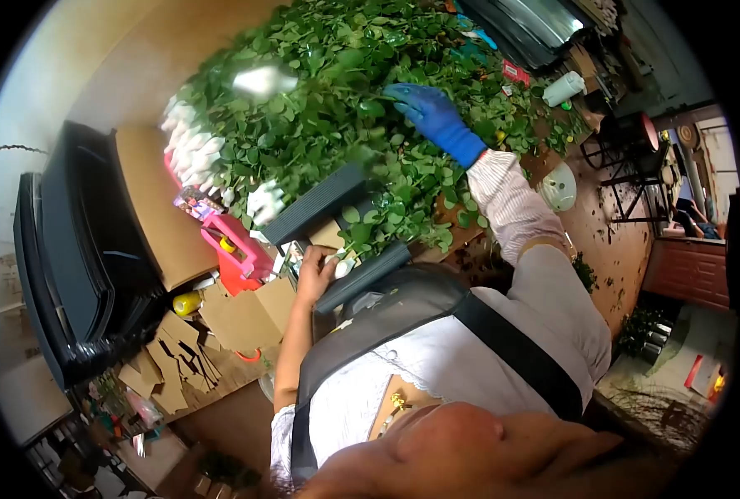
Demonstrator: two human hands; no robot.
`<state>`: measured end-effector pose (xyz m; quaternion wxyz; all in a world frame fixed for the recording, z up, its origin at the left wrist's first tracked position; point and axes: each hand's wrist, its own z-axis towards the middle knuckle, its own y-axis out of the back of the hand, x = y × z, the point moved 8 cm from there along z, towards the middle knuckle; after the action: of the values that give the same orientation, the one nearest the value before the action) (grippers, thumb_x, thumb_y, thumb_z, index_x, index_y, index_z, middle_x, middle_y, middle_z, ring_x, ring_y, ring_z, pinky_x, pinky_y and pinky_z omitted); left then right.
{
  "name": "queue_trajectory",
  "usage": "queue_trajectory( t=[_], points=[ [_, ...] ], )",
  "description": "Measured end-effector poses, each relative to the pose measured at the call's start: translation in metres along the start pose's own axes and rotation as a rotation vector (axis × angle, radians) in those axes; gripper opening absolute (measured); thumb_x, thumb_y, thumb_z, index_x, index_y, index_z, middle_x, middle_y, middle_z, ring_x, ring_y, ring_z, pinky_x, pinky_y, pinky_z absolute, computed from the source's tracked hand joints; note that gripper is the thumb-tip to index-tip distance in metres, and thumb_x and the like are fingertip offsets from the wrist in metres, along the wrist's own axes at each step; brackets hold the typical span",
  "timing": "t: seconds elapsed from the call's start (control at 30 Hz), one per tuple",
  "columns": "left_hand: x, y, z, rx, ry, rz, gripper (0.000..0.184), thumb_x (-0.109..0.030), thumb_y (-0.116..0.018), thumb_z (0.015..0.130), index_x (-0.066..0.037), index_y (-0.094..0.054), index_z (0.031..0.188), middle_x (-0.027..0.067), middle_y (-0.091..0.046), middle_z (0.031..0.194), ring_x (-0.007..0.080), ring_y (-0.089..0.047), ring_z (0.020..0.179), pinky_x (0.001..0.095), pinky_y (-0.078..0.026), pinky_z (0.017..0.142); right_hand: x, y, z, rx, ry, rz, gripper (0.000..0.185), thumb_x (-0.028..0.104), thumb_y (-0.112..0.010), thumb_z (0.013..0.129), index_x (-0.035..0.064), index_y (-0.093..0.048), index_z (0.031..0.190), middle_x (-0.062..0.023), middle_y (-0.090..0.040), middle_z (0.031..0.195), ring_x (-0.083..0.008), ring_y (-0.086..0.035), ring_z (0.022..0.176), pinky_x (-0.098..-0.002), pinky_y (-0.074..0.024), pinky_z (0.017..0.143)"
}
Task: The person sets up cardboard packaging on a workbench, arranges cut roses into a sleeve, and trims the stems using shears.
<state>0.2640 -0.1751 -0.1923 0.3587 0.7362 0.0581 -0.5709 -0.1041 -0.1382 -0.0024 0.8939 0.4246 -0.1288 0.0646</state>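
Observation:
My left hand (pixel 314 273), bare, is closed at a white flower head (pixel 342 268) between two dark ribbed bars, close to my waist; its fingertips are partly hidden. The upper bar (pixel 318 202) lies just beyond this hand, and the lower bar (pixel 364 278) runs beside my apron. Farther out, my right hand (pixel 428 115) wears a blue glove. Its fingers are bent together around a leafy stem (pixel 376 98) over a large heap of green leafy stems (pixel 303 125). Several white-covered flower heads (pixel 195 154) line the heap's left side.
A pink plastic holder (pixel 237 249) and cardboard pieces (pixel 245 320) lie to the left, near a yellow roll (pixel 187 303). A stack of black sheets (pixel 79 258) stands at far left. A white bucket (pixel 558 187) is on the right.

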Motion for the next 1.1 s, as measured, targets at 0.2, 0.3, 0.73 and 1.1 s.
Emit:
queue_trajectory(
  t=[0.2, 0.3, 0.73, 1.1],
  points=[
    [0.047, -0.011, 0.003, -0.052, -0.065, -0.065, 0.024, -0.008, -0.068, 0.084, -0.003, -0.066, 0.108, 0.0137, -0.063, 0.101, 0.0295, -0.06, 0.095, 0.0335, -0.047, 0.087, 0.074, -0.006, -0.042, 0.574, 0.28, 0.118, 0.048, 0.005, -0.064, 0.085, 0.0278, -0.063, 0.127, -0.0027, -0.067, 0.118, -0.0258, -0.065, 0.104, -0.0404, -0.0532, 0.089],
    [0.03, -0.005, 0.003, -0.111, 0.08, -0.366, 0.075, 0.003, -0.073, 0.077, -0.009, -0.042, 0.144, 0.0083, -0.06, 0.122, 0.0181, -0.057, 0.096, 0.0308, -0.049, 0.086, 0.047, -0.081, -0.115, 0.97, 0.147, -0.034, 0.051, 0.004, -0.065, 0.083, 0.0293, -0.062, 0.128, -0.0034, -0.066, 0.117, -0.025, -0.065, 0.103, -0.0403, -0.054, 0.088],
    [0.008, 0.003, 0.006, -0.105, 0.044, -0.05, 0.046, -0.011, -0.076, 0.082, -0.007, -0.059, 0.125, 0.0118, -0.057, 0.118, 0.0247, -0.058, 0.098, 0.032, -0.051, 0.08, 0.016, -0.101, -0.036, 0.983, -0.27, -0.231, 0.032, 0.025, -0.063, 0.085, 0.0182, -0.068, 0.115, -0.0088, -0.069, 0.11, -0.0279, -0.066, 0.1, -0.0444, -0.0531, 0.086],
    [0.003, 0.011, 0.008, -0.19, 0.033, -0.01, 0.024, -0.011, -0.066, 0.091, -0.004, -0.066, 0.114, 0.0145, -0.063, 0.111, 0.0288, -0.061, 0.098, 0.0347, -0.05, 0.083, 0.023, -0.017, 0.083, 0.112, 0.028, -0.08, 0.023, 0.022, -0.063, 0.088, 0.0218, -0.068, 0.11, -0.0058, -0.068, 0.11, -0.0279, -0.065, 0.104, -0.0446, -0.0515, 0.09]
  ],
)
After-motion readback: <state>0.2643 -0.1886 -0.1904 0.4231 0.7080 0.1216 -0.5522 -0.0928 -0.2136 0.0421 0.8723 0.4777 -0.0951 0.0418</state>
